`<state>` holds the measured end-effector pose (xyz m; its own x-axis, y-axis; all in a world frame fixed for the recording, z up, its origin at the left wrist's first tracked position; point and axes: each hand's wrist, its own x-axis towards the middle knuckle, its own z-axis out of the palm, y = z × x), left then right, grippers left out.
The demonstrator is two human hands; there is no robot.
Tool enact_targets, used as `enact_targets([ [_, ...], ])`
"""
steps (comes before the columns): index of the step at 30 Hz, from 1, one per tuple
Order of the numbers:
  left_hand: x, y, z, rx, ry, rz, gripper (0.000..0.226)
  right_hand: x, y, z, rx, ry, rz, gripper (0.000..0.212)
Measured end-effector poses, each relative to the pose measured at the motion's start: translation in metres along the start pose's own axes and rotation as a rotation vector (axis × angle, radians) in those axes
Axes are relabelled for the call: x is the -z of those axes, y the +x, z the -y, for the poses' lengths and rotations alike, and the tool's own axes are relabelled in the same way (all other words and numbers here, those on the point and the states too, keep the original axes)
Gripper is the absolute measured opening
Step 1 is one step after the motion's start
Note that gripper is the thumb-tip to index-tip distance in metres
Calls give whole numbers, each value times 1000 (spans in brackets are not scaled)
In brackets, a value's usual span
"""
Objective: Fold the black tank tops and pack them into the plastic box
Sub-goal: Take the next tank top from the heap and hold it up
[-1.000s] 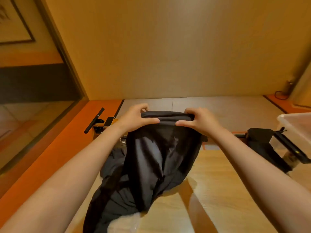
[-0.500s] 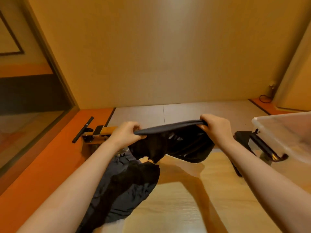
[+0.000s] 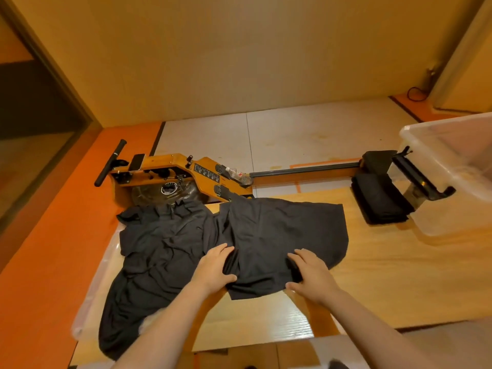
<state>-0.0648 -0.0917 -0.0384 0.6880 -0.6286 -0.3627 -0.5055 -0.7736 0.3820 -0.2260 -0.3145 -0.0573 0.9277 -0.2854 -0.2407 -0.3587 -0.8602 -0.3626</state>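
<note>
Tank top [image 3: 279, 230] spread flat on the surface [image 3: 399, 275], no fold made yet.
A dark folded stack [image 3: 378, 201] sits against the plastic box [image 3: 452, 161]; whether it is inside I cannot tell. A crumpled heap [image 3: 159, 251] of black garments waits on the left, so most work seems left. Both forearms reach forward, left hand [image 3: 215, 267] and right hand [image 3: 311, 275] at the near edge, fingers over the cloth, thumbs closing, pinching it.
</note>
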Motion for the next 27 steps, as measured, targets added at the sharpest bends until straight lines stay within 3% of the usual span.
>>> enact_targets([
  [4,-19,-1,-1,-34,113,-109,68,-37,2,36,76,-51,13,66],
  [8,-34,-10,2,-112,74,-213,12,-58,-5,42,5,29,-165,16],
  [10,-36,-17,3,-109,1,-248,13,-52,-10,40,-23,104,-244,3],
  [14,-30,-41,-12,-119,-412,-249,19,-22,-30,35,-93,244,-460,10],
  [17,-41,-58,-21,-193,-480,-142,16,-22,-56,21,-164,233,-531,20],
  [19,-56,-63,-15,-208,-479,-82,12,-35,-72,10,-257,220,-496,23],
  [22,-65,-59,-3,-208,-428,-135,13,-53,-84,2,-327,195,-479,27],
  [27,-51,-34,0,-193,-159,-269,47,-58,-67,27,-118,101,-470,33],
])
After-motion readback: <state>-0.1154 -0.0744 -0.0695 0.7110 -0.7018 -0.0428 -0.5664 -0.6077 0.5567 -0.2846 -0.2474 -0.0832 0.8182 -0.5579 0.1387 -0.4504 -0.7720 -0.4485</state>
